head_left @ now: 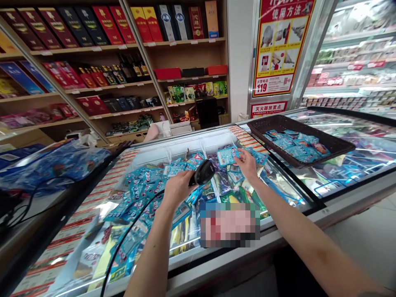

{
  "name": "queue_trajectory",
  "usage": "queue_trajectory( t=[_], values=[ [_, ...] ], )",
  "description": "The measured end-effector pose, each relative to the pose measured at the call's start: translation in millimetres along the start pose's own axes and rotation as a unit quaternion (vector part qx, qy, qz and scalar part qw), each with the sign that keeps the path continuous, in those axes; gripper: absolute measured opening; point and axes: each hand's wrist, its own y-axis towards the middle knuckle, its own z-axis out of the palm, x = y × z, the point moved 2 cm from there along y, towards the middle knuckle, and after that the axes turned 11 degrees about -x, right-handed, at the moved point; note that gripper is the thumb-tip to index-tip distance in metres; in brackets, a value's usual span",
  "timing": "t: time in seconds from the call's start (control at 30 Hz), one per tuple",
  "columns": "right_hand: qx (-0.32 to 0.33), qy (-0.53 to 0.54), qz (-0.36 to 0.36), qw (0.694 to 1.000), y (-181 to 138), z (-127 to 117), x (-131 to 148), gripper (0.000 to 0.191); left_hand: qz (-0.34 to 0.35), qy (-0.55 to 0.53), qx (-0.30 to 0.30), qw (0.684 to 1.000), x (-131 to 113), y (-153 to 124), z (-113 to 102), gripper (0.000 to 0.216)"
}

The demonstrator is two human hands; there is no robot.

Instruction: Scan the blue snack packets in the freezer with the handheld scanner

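My left hand (177, 187) is closed round a black handheld barcode scanner (202, 172), whose black cable (123, 239) runs down toward me. The scanner's head points at a small blue packet (227, 156) that my right hand (247, 164) pinches by its edge. Both hands hover over an open chest freezer (216, 264) filled with several blue ice-cream packets (139, 192) and other wrapped bars.
A dark woven tray (280, 123) holding more blue packets rests on the freezer's glass lid at right. A blue plastic bag (58, 163) lies at left. Shelves of boxed goods (93, 49) line the back wall. A red notice poster (280, 45) hangs beside a refrigerated display (355, 62).
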Motion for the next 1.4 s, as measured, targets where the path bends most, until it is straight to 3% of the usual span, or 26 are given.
queue_trajectory(
  t=[0.47, 0.63, 1.0, 1.4],
  values=[
    [-0.017, 0.03, -0.05, 0.998, -4, 7, 2, 0.05, 0.037, -0.041, -0.031, 0.998, -11, -9, 14, 0.032],
    [-0.009, 0.011, -0.042, 0.999, -8, 6, 5, 0.05, 0.034, -0.044, -0.057, 0.997, -12, -11, 18, 0.033],
    [0.003, 0.038, -0.03, 0.999, -9, 8, 4, 0.047, 0.037, -0.042, -0.055, 0.997, -13, -11, 19, 0.034],
    [-0.02, 0.002, -0.041, 0.999, -2, -1, 1, 0.055, 0.04, -0.047, -0.071, 0.996, -10, -13, 19, 0.034]
  ],
)
